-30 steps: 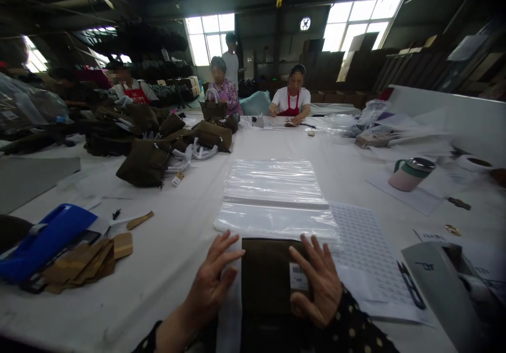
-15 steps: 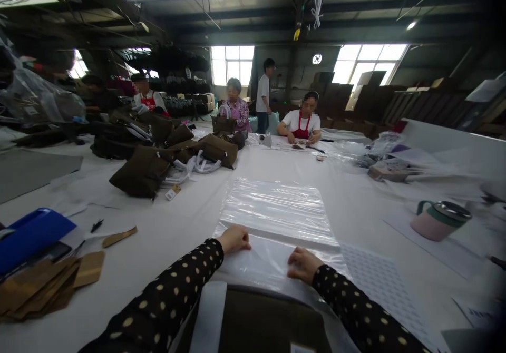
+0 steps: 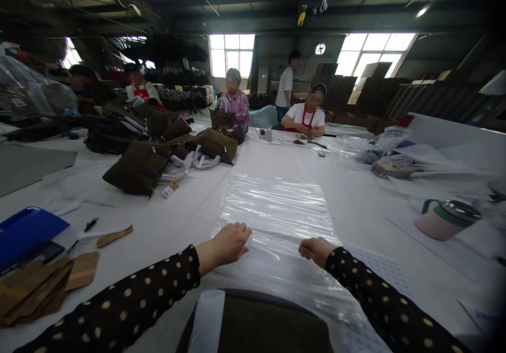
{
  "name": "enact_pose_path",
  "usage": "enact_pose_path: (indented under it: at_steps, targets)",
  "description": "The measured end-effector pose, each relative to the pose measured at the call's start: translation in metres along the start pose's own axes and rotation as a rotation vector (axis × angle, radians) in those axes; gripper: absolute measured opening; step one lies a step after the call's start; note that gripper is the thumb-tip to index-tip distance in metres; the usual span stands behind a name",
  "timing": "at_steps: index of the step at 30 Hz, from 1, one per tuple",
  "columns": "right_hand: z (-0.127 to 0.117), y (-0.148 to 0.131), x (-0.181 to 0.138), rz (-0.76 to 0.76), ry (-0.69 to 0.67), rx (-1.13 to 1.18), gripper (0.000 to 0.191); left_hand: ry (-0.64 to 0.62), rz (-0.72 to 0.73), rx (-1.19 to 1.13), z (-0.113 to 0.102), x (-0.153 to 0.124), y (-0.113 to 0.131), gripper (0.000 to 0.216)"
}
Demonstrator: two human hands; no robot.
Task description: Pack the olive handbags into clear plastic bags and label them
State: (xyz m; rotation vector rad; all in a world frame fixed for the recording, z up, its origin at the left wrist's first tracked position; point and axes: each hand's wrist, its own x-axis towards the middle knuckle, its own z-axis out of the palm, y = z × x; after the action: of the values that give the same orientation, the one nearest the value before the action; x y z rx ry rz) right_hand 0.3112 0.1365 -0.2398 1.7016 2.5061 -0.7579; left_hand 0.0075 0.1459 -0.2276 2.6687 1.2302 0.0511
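Observation:
A clear plastic bag (image 3: 276, 197) lies flat on the white table, wrinkled and shiny, and its near part reaches toward me. My left hand (image 3: 230, 243) is closed at the bag's left side, fingers curled on the film. At the right side, my right hand (image 3: 316, 249) pinches the film too; its fingertips are partly hidden. Closest to me, below both hands, is a dark olive bag (image 3: 272, 324) with a whitish wrapped strap (image 3: 207, 319) across its left part. The lower end of the olive bag is cut off by the view.
Olive handbags (image 3: 136, 168) with wrapped handles are piled at left. Brown paper tags (image 3: 43, 292) and a blue folder (image 3: 31, 237) lie near left. At right are a lidded mug (image 3: 446, 221), a printed sheet (image 3: 379, 271) and loose plastic (image 3: 387, 145). Co-workers (image 3: 306, 116) sit across the table.
My hands have moved farther apart, and the near film now spreads over more of the printed sheet. Across the room, the standing person has moved right. The red-aproned co-worker's hands have come together.

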Motion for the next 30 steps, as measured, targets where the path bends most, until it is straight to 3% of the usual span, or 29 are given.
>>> enact_pose_path:
  at_steps: [3,7,10,15,22,28,30]
  targets:
    - [-0.004,-0.005,-0.002,0.036,-0.033,-0.06,0.022,-0.026,-0.012,0.019,0.001,-0.007,0.0,0.021]
    - [0.0,-0.01,0.002,0.118,-0.056,-0.175,0.007,-0.079,-0.025,-0.013,0.001,0.006,-0.01,0.009]
    - [0.005,-0.014,0.008,0.181,-0.056,-0.27,0.019,-0.134,0.005,-0.064,0.001,0.018,-0.016,0.024]
    - [0.011,-0.021,0.009,0.171,-0.026,-0.389,0.036,-0.186,0.061,-0.117,-0.002,0.024,-0.024,0.019]
    - [0.008,-0.023,0.006,0.185,0.107,-0.426,0.044,-0.029,-0.05,-0.011,-0.014,0.034,-0.031,0.018]
    - [-0.009,-0.005,-0.005,0.239,0.218,-0.448,0.014,0.042,-0.103,-0.054,-0.017,0.036,-0.031,0.028]
    - [-0.012,0.012,-0.016,0.302,0.242,-0.444,0.02,0.113,-0.167,-0.103,-0.021,0.032,-0.035,0.031]
